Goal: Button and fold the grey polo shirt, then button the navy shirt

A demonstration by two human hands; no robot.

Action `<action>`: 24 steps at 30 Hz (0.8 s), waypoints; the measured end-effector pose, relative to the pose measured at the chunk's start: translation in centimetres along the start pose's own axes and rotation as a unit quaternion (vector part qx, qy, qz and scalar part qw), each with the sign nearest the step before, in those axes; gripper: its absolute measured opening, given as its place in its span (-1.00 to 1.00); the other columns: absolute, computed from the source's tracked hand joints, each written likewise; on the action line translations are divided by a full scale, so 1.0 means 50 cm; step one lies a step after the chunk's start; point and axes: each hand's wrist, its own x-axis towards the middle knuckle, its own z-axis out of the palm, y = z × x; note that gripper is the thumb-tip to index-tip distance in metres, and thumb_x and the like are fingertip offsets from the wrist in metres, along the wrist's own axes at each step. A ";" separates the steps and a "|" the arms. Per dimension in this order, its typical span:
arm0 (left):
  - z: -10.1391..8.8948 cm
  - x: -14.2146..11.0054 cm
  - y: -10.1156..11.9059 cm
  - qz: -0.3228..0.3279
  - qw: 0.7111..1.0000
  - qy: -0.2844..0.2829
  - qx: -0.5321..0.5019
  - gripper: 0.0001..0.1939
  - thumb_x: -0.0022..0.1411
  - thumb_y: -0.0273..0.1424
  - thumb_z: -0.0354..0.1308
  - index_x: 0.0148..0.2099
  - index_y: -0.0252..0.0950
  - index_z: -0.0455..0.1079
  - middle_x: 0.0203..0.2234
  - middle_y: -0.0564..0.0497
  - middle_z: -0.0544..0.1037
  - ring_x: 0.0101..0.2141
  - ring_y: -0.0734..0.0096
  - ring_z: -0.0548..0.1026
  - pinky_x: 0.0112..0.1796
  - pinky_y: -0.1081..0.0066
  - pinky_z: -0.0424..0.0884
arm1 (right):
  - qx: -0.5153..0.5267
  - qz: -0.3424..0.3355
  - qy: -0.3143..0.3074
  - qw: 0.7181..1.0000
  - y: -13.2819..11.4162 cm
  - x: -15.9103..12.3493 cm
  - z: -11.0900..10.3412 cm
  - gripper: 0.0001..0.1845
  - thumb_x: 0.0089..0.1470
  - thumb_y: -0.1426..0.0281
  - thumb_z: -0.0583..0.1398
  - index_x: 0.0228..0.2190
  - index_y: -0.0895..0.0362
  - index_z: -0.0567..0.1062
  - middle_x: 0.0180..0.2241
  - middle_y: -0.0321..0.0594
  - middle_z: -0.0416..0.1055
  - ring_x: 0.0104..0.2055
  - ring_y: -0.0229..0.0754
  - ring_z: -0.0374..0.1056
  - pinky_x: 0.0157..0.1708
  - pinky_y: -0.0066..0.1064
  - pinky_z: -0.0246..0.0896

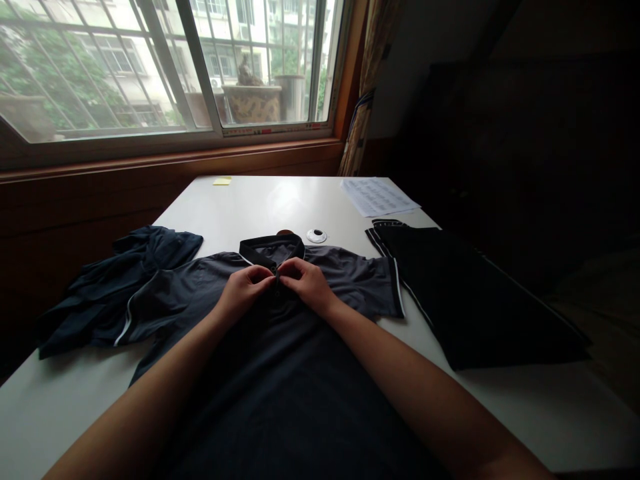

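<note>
A dark polo shirt (280, 373) lies face up on the white table, collar (257, 252) toward the far side and short sleeves spread left and right. Just below the collar, my left hand (246, 285) pinches the left edge of the button placket (277, 285). From the other side, my right hand (306, 283) pinches the same placket, its fingertips close to the left ones. Small dark buttons show faintly between the fingers. Which bit of cloth or button each pinch holds is too small to make out.
A crumpled dark garment (145, 257) lies at left, partly against the sleeve. Folded black clothing (480, 300) with white piping lies at right. Beyond the collar sits a white disc (317, 236). Printed papers (380, 196) and a yellow note (222, 181) rest at the table's (280, 200) far end.
</note>
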 end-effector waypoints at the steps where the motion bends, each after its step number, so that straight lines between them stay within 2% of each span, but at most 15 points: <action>1: 0.000 0.000 0.001 0.003 1.000 -0.001 0.004 -0.69 0.18 -0.13 0.26 -0.18 -0.26 0.55 -0.30 -0.03 0.65 -0.28 0.25 0.58 -0.25 0.37 0.45 | -0.004 -0.003 -0.001 1.000 0.000 0.000 0.000 -0.81 0.04 0.42 0.28 -0.23 0.08 0.56 -0.27 -0.29 0.56 -0.20 -0.18 0.50 -0.12 -0.35 0.39; 14: 0.001 -0.005 0.003 0.049 0.998 0.008 0.033 -0.73 0.25 -0.19 0.21 -0.11 -0.23 0.51 -0.24 -0.02 0.64 -0.23 0.27 0.58 -0.18 0.37 0.46 | -0.051 -0.038 -0.007 0.998 -0.006 0.003 0.006 -0.84 0.04 0.45 0.27 -0.26 0.09 0.54 -0.29 -0.29 0.53 -0.25 -0.20 0.47 -0.17 -0.38 0.36; 20: 0.001 -0.008 0.011 0.055 0.997 0.017 0.044 -0.72 0.23 -0.14 0.22 -0.18 -0.25 0.46 -0.34 0.00 0.60 -0.32 0.32 0.55 -0.30 0.41 0.43 | -0.070 -0.031 -0.001 0.997 -0.008 0.003 0.007 -0.83 0.04 0.45 0.28 -0.25 0.08 0.51 -0.30 -0.29 0.53 -0.25 -0.20 0.47 -0.18 -0.38 0.36; 24: 0.001 -0.009 0.013 0.052 0.997 0.015 0.052 -0.74 0.22 -0.15 0.22 -0.21 -0.24 0.47 -0.36 0.01 0.60 -0.34 0.32 0.54 -0.30 0.41 0.42 | -0.070 -0.031 -0.001 0.997 -0.008 0.003 0.007 -0.80 0.03 0.45 0.28 -0.23 0.07 0.50 -0.30 -0.31 0.53 -0.25 -0.20 0.47 -0.18 -0.39 0.36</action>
